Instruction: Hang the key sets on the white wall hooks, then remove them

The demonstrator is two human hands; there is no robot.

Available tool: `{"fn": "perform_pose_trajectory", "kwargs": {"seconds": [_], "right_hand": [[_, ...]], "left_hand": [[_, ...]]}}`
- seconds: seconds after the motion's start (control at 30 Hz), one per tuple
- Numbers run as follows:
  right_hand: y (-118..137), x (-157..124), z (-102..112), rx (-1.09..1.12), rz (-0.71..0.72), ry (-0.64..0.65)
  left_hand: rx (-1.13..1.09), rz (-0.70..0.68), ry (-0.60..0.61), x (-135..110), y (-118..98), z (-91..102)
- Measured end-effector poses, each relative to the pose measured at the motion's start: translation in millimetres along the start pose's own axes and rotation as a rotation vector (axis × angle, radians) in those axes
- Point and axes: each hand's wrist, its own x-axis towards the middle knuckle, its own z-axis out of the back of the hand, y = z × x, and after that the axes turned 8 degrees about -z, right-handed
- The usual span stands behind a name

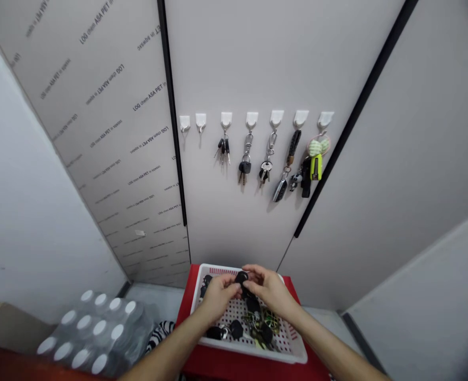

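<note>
My left hand (218,297) and my right hand (271,290) meet above a white plastic basket (266,353). Between their fingertips is a black key fob (241,277), pinched from both sides; its finer details are too small to make out. Directly below, a dark piece (253,304) hangs or lies under the fingers; I cannot tell whether it is joined to the fob. Inside the basket lie black-headed keys (236,329), a yellow-green and black bunch (271,320) and, partly behind my left hand, another dark item (206,283).
The basket stands on a red surface (234,365) against a grey panelled wall. White hooks (252,119) run in a row above, several bearing key bunches (244,167) and a car key on a braided strap (280,190). Capped bottles (99,328) stand at lower left.
</note>
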Motion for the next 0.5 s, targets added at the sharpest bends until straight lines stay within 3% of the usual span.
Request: {"fn": "perform_pose_trajectory", "kwargs": {"seconds": [0.1, 0.27, 0.5], "right_hand": [[-1, 0, -2, -0.013, 0.017, 0.042], [1, 5, 1, -0.108, -0.055, -0.119], [18, 11, 15, 0.013, -0.087, -0.108]], "left_hand": [[-0.046, 0.039, -0.034, 2, -10, 3.0], [-0.001, 0.033, -0.09, 6, -21, 10.3], [0.432, -0.152, -0.135, 6, -30, 33.0]]}}
